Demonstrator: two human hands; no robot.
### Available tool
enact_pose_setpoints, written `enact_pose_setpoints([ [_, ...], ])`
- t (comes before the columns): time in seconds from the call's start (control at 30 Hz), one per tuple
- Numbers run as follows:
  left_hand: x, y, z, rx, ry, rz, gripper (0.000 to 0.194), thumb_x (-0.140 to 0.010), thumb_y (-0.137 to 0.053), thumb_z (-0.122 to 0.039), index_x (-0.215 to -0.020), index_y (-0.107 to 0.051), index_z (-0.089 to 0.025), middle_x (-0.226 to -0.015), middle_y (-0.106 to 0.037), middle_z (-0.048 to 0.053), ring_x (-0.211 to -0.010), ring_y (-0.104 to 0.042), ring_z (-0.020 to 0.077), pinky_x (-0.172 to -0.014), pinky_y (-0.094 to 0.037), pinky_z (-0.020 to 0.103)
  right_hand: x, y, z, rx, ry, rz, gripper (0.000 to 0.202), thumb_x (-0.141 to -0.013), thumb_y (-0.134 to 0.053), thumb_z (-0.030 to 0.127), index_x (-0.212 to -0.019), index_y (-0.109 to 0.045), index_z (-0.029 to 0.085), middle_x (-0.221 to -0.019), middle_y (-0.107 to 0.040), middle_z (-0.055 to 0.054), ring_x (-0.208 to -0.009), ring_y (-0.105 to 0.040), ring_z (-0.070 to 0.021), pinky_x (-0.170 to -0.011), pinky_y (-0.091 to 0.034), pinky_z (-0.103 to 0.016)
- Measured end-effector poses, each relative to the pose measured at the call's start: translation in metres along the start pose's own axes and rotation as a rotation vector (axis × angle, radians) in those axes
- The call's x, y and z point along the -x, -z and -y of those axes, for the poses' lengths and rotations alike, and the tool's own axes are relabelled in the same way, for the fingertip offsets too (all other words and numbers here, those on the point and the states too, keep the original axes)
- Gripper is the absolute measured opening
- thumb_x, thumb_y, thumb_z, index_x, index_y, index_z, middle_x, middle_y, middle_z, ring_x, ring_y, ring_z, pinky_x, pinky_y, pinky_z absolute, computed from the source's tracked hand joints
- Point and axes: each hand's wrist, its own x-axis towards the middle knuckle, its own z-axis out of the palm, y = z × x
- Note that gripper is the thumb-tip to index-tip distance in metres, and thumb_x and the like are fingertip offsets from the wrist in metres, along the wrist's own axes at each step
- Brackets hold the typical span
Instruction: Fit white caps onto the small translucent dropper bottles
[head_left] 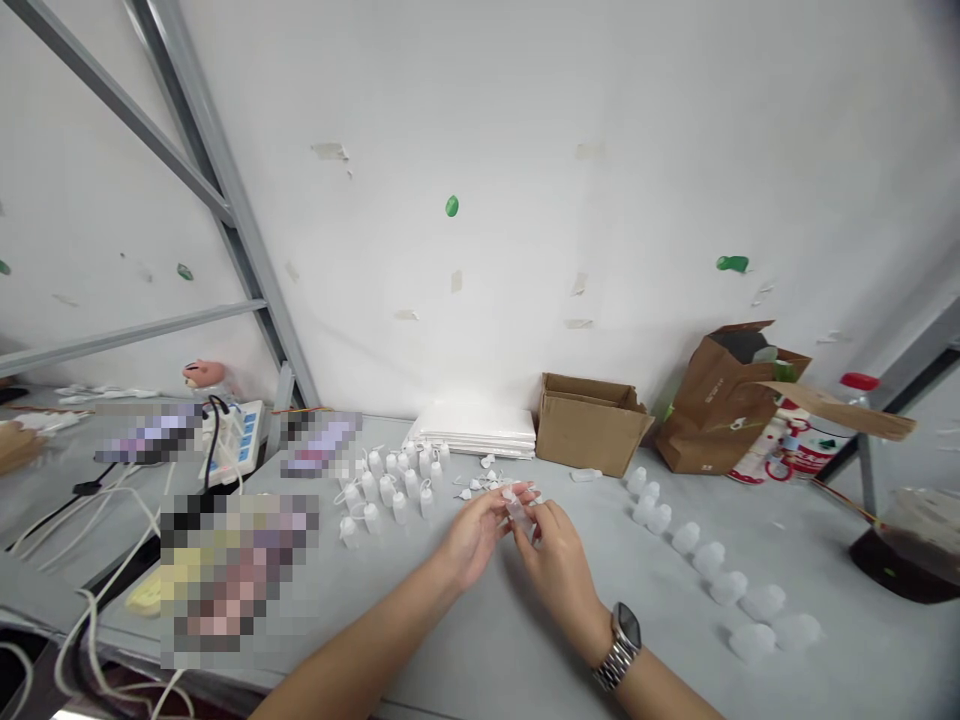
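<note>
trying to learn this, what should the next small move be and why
Perhaps turn the small translucent bottle to check for a cap: the left hand and right hand both hold it, but whether it's capped is too small to tell. Bottles with white loops stand to the left, and loose white pieces lie beyond.

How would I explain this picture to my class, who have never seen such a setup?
There is no machine here, just a person's bare hands. The single view comes from a camera worn on the person's head, looking forward and down. The left hand and the right hand, with a watch on its wrist, hold a small translucent bottle between their fingers. On the grey table, small white bottles stand in a group at left, translucent containers line up at right, and a cardboard box sits behind.
</note>
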Motion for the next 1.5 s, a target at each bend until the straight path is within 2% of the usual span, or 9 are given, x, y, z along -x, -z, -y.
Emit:
enact_pose_setpoints([
  [0.1,0.000,0.001,-0.001,0.010,0.020,0.008,0.033,-0.071,-0.051,-0.022,-0.099,-0.066,-0.014,-0.105,-0.067,0.010,-0.108,-0.051,0.0249,-0.094,-0.031,0.037,-0.001,0.001,0.002,-0.062,-0.065,0.010,0.015,-0.084,-0.046,0.032,-0.074,-0.054,0.023,-0.071,-0.056,-0.005,-0.064,-0.050,-0.0206,-0.058,-0.039,-0.033],
  [0.3,0.000,0.001,-0.005,-0.021,0.050,-0.013,0.035,-0.071,-0.050,-0.022,-0.102,-0.064,-0.013,-0.101,-0.068,0.011,-0.104,-0.054,0.0248,-0.087,-0.033,0.035,-0.007,0.006,0.011,-0.316,-0.379,0.121,0.010,-0.072,-0.060,0.027,-0.067,-0.056,0.020,-0.066,-0.060,-0.003,-0.059,-0.051,-0.0181,-0.056,-0.038,-0.029],
  [0.43,-0.001,0.001,-0.006,0.012,0.058,-0.001,0.036,-0.070,-0.051,-0.021,-0.101,-0.065,-0.012,-0.094,-0.069,0.011,-0.097,-0.056,0.0234,-0.083,-0.035,0.032,-0.011,0.008,0.011,-0.446,-0.463,0.162,0.010,-0.068,-0.063,0.027,-0.068,-0.059,0.018,-0.065,-0.062,-0.002,-0.060,-0.052,-0.0184,-0.058,-0.039,-0.029],
  [0.67,-0.002,0.004,-0.006,0.029,0.093,0.002,0.036,-0.073,-0.047,-0.022,-0.103,-0.064,-0.011,-0.089,-0.069,0.010,-0.090,-0.058,0.0216,-0.082,-0.036,0.032,-0.013,0.007,0.011,-0.510,-0.507,0.179,0.011,-0.066,-0.064,0.027,-0.065,-0.059,0.017,-0.059,-0.059,0.000,-0.057,-0.050,-0.0165,-0.055,-0.038,-0.027],
  [0.97,-0.004,0.006,-0.005,0.064,0.104,-0.047,0.032,-0.072,-0.044,-0.020,-0.094,-0.065,-0.009,-0.083,-0.068,0.010,-0.084,-0.058,0.0207,-0.075,-0.037,0.030,-0.011,0.006,0.012,-0.437,-0.487,0.159,0.009,-0.065,-0.064,0.024,-0.065,-0.061,0.016,-0.060,-0.059,0.000,-0.057,-0.050,-0.0151,-0.055,-0.037,-0.025],
  [1.23,-0.006,0.008,-0.006,0.082,0.153,-0.060,0.034,-0.071,-0.043,-0.020,-0.097,-0.063,-0.007,-0.084,-0.067,0.011,-0.078,-0.058,0.0194,-0.070,-0.038,0.028,-0.015,0.006,0.013,-0.643,-0.602,0.205,0.011,-0.060,-0.067,0.025,-0.060,-0.061,0.015,-0.054,-0.059,0.001,-0.051,-0.050,-0.0133,-0.051,-0.036,-0.024],
  [1.4,-0.008,0.010,-0.005,0.097,0.168,-0.045,0.037,-0.071,-0.042,-0.020,-0.100,-0.062,-0.007,-0.085,-0.067,0.012,-0.073,-0.058,0.0193,-0.067,-0.038,0.029,-0.017,0.006,0.013,-0.700,-0.689,0.209,0.014,-0.055,-0.070,0.026,-0.055,-0.060,0.015,-0.044,-0.054,0.003,-0.044,-0.047,-0.0120,-0.047,-0.035,-0.024],
  [1.5,-0.008,0.011,-0.005,0.095,0.173,-0.038,0.038,-0.072,-0.042,-0.021,-0.102,-0.061,-0.007,-0.087,-0.067,0.012,-0.072,-0.057,0.0195,-0.066,-0.037,0.030,-0.017,0.006,0.012,-0.712,-0.687,0.201,0.015,-0.054,-0.071,0.027,-0.054,-0.062,0.015,-0.044,-0.054,0.004,-0.044,-0.046,-0.0115,-0.047,-0.035,-0.024],
])
